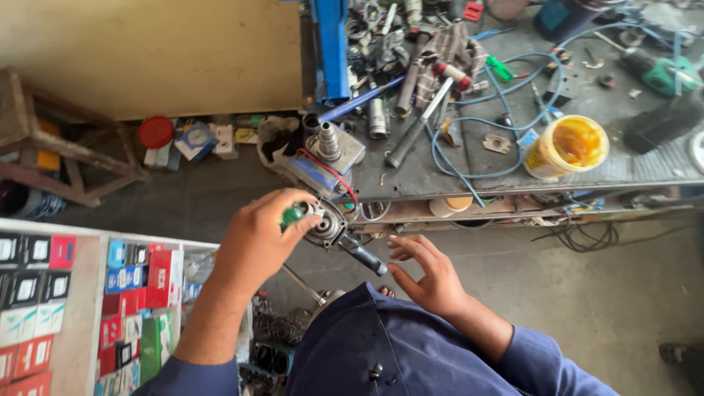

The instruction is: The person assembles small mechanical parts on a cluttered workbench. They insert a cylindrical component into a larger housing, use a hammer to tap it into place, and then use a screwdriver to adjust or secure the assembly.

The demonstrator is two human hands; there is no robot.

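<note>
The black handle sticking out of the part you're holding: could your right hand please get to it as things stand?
Probably yes: the right hand hangs open right beside the black handle, with nothing between them, while the left hand grips the metal part.

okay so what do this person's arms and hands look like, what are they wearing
Both hands, left hand and right hand, are bare, without gloves, rings or a watch. Dark blue sleeves of a work garment cover the upper arms and are pushed up, leaving the forearms uncovered.

Bare grey concrete floor [623, 293] lies open to the right of the open right hand [429, 275]; ahead, a cluttered grey metal workbench [645, 165] blocks passage, while a glass display case of small coloured boxes [88, 293] hems in the left.
</note>
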